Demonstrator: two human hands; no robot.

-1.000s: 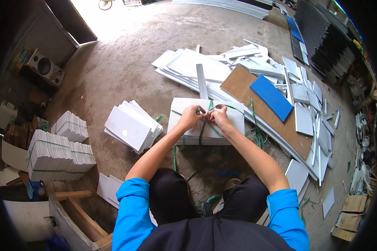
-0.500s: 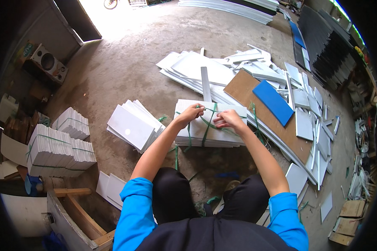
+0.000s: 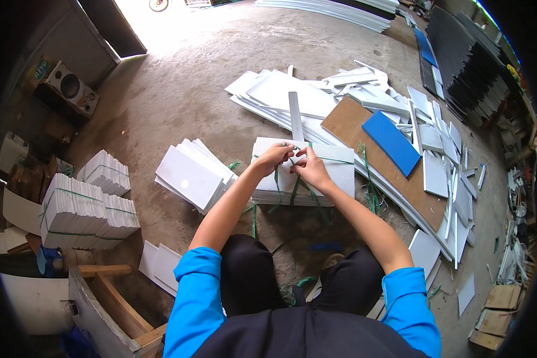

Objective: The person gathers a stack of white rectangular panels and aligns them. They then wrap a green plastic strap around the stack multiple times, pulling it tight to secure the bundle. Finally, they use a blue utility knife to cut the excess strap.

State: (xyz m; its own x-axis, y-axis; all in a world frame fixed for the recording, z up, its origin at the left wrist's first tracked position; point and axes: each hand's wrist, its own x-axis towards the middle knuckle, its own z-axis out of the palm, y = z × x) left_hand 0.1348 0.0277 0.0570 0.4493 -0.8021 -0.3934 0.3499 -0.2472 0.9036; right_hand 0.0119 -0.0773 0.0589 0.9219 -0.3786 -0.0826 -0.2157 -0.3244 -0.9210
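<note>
A stack of white ribbed panels (image 3: 338, 173) lies on the floor in front of my knees, with green strapping twine (image 3: 337, 160) running across its top. My left hand (image 3: 274, 156) pinches the twine above the left part of the stack. Close beside it, my right hand (image 3: 312, 169) has its fingers bent and pressed together on the twine. The fingertips of both hands nearly meet. Loose twine ends hang over the stack's near side. Whether the twine is knotted between my fingers is too small to see.
Loose white panels (image 3: 188, 173) lie left of the stack; tied bundles (image 3: 71, 209) stand farther left. To the right are a brown board (image 3: 394, 161), a blue panel (image 3: 391, 143) and scattered white offcuts (image 3: 435, 140). A wooden frame (image 3: 116, 298) is at lower left.
My right hand has moved left and closed in on my left hand, its fingers now on the twine. The twine ends have shifted over the stack's near side.
</note>
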